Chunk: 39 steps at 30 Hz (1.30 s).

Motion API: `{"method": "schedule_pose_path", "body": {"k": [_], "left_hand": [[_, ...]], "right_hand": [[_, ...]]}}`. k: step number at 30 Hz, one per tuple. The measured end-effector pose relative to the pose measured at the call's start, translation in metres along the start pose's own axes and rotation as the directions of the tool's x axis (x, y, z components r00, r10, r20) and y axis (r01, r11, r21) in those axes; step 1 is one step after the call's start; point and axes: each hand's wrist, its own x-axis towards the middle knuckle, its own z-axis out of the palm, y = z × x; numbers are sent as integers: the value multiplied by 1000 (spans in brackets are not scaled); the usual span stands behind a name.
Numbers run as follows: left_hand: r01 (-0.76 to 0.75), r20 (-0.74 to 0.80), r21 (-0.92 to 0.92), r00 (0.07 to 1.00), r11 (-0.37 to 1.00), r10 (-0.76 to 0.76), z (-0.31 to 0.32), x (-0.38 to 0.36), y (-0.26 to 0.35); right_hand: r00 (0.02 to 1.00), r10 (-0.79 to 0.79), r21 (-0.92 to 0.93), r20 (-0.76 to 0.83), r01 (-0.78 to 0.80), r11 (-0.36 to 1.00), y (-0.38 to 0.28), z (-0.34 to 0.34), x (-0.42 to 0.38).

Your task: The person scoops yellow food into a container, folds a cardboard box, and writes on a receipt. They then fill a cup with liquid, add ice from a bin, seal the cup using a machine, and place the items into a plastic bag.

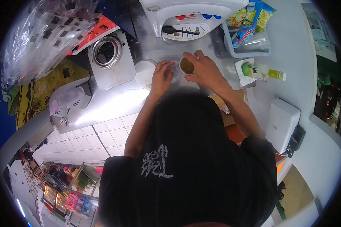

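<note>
My right hand curls around the rim of a cup of brownish-green contents, thumb and fingers on opposite sides. The cup stands on the metal counter. Just left of it is my left hand, its fingers loosely bent with a gap from the thumb and nothing visible in them. Close to the left hand's outer side sits a round white container or lid. Beyond the hands, a black spoon lies on the drip tray of a white water dispenser.
A metal plate with a round opening stands at left, near clear plastic packaging and a small machine with a translucent body. On the right are a tray of sachets, a green-and-clear bottle on white paper, and a white box.
</note>
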Motion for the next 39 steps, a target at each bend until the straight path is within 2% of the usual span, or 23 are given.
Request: {"method": "schedule_pose_path", "body": {"k": [5, 7, 14, 17, 19, 22, 26, 28, 32, 35, 38, 39], "left_hand": [[-5, 15, -13, 1000, 1000, 5, -1, 3, 0], [-13, 18, -32, 1000, 999, 13, 0, 3, 0], [-30, 16, -18, 999, 999, 30, 2, 3, 0], [-18, 14, -41, 1000, 999, 18, -1, 2, 3], [-35, 33, -25, 999, 999, 36, -1, 1, 3], [-96, 96, 39, 991, 995, 92, -2, 2, 2], [-66, 128, 55, 990, 996, 59, -1, -4, 15], [-78, 140, -49, 987, 996, 84, -1, -4, 21], [-133, 80, -32, 988, 991, 135, 10, -6, 34], [-175, -13, -105, 985, 979, 175, 28, 4, 28], [-283, -71, -71, 958, 956, 278, 45, 29, 20], [-279, -102, -63, 957, 958, 272, 52, 37, 24]], "right_hand": [[1000, -2, -6, 9, 2, 1000, 1, 1, 0], [998, -21, 41, -54, 23, 999, 2, 2, 0], [1000, -1, 5, 10, 1, 1000, -2, -1, 1], [998, -55, 73, -25, 56, 996, -4, -1, 2], [1000, -27, -1, -12, 27, 1000, -7, 0, 2], [997, -67, 67, -42, 69, 995, -6, -1, 2], [996, -89, 38, -23, 89, 995, -10, -1, -1], [997, -78, 133, -23, 81, 988, -13, -7, 0], [997, -73, 99, -2, 73, 992, -20, -12, -6], [997, -78, 126, -22, 80, 989, -18, -15, -8], [996, -50, 122, -75, 59, 991, -7, -26, -5], [978, -53, 69, -201, 68, 995, 0, -32, -4]]}}
